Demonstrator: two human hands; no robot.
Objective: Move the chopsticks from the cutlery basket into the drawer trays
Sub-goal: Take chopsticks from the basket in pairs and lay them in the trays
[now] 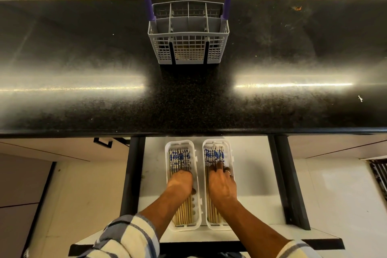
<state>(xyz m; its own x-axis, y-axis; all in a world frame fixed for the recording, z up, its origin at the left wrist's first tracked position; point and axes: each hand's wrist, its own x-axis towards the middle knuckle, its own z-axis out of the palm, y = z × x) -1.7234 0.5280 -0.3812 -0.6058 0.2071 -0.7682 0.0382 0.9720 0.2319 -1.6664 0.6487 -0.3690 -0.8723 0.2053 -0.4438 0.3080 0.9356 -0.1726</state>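
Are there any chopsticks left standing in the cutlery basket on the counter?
No, the cutlery basket shows only bare compartments; the chopsticks lie in the drawer trays.

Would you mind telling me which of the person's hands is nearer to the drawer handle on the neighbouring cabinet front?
Left. The left hand lies in the left tray, the one closer to the black handle; the right hand is in the right tray, farther away.
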